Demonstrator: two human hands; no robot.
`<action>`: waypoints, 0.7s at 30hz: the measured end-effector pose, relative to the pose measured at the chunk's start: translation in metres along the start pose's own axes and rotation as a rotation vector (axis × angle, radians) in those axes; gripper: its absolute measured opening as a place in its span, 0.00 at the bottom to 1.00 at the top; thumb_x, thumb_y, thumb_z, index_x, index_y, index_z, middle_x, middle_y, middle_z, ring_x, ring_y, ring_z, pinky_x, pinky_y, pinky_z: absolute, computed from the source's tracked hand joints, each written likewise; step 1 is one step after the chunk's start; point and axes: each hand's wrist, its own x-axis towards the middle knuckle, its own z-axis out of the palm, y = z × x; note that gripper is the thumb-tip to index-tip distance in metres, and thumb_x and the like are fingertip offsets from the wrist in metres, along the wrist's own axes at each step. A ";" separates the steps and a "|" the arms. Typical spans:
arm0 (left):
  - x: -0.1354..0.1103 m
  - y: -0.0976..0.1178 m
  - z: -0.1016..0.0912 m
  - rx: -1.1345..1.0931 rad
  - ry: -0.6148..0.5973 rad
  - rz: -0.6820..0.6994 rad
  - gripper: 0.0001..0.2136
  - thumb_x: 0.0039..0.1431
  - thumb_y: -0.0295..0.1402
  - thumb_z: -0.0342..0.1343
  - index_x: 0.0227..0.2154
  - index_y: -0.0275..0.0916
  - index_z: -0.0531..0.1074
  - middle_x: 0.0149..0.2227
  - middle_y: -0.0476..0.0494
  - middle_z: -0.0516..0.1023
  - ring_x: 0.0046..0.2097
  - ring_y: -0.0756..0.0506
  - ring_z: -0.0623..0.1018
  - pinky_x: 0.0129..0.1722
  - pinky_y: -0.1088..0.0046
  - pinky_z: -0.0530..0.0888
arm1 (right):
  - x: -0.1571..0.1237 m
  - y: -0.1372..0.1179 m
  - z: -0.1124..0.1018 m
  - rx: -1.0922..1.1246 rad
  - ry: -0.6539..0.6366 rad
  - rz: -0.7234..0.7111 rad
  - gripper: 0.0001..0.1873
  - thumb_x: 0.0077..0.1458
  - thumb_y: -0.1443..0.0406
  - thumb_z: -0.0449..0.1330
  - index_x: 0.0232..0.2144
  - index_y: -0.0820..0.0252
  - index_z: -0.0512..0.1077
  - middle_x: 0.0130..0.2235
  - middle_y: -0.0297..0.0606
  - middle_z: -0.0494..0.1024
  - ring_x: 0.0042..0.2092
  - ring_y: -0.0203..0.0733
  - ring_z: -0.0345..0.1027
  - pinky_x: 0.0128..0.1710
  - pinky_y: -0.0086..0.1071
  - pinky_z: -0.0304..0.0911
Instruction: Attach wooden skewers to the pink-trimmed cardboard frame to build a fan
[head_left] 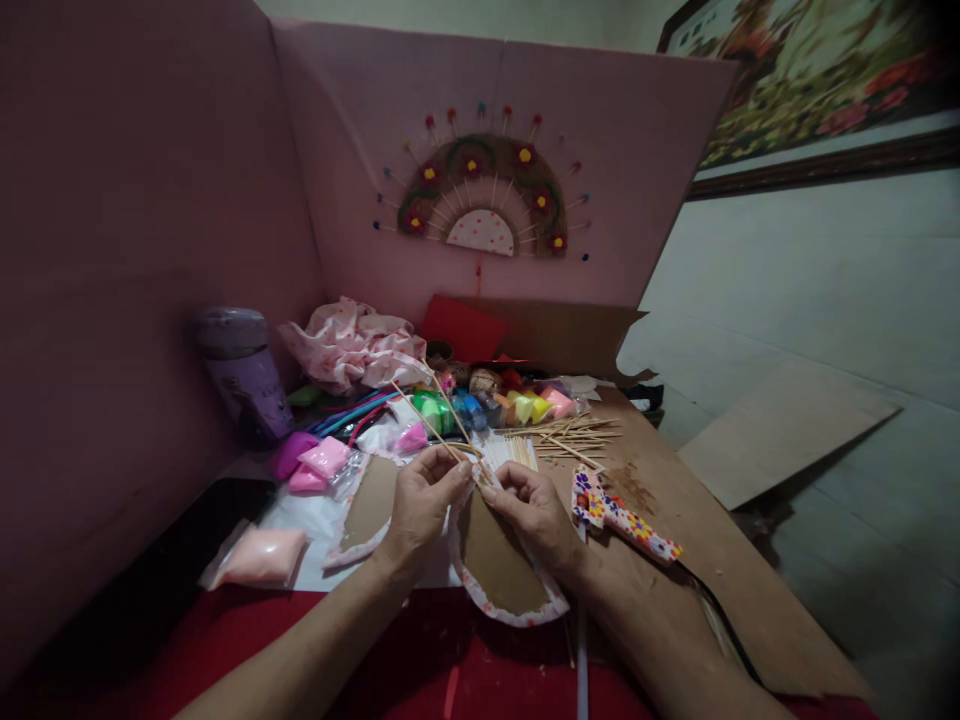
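Note:
Two thin wooden sticks (429, 421) slant up and away from my fingertips, their near ends at the tip of a cardboard piece (501, 560). That piece is curved, brown inside, with patterned white fabric folded over its edge. My left hand (420, 495) is closed in a pinch at the near end of the sticks; whether it grips both I cannot tell. My right hand (529, 510) is closed on the upper edge of the cardboard piece, thumb on its face. A second fabric-edged cardboard piece (369, 505) lies left, partly behind my left hand.
A flower-patterned glue gun (622, 520) with a black cord lies to the right. Loose sticks (574, 437) are piled behind it. Bags of coloured clay (262, 555), crumpled fabric (352, 345) and a purple tumbler (244, 375) surround the area. A decorated fan (484, 190) hangs on the pink board.

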 end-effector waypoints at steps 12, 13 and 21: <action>-0.003 0.002 0.003 -0.012 0.040 -0.019 0.08 0.41 0.31 0.62 0.22 0.33 0.70 0.20 0.51 0.69 0.22 0.55 0.65 0.22 0.82 0.60 | 0.000 -0.002 0.001 -0.008 -0.005 -0.021 0.13 0.49 0.58 0.61 0.24 0.62 0.65 0.19 0.26 0.60 0.21 0.28 0.50 0.20 0.23 0.45; -0.003 0.002 0.004 -0.014 0.041 -0.021 0.08 0.41 0.31 0.62 0.22 0.33 0.70 0.20 0.51 0.69 0.22 0.55 0.65 0.22 0.82 0.60 | 0.000 -0.002 0.001 -0.006 -0.005 -0.019 0.13 0.49 0.58 0.61 0.24 0.62 0.64 0.19 0.25 0.60 0.21 0.28 0.49 0.20 0.23 0.45; -0.002 0.002 0.003 -0.021 0.028 -0.009 0.07 0.42 0.31 0.62 0.21 0.33 0.69 0.19 0.52 0.68 0.21 0.56 0.63 0.21 0.82 0.59 | -0.001 -0.005 0.002 -0.018 -0.009 -0.024 0.14 0.49 0.58 0.61 0.24 0.61 0.64 0.19 0.25 0.59 0.21 0.28 0.49 0.20 0.24 0.45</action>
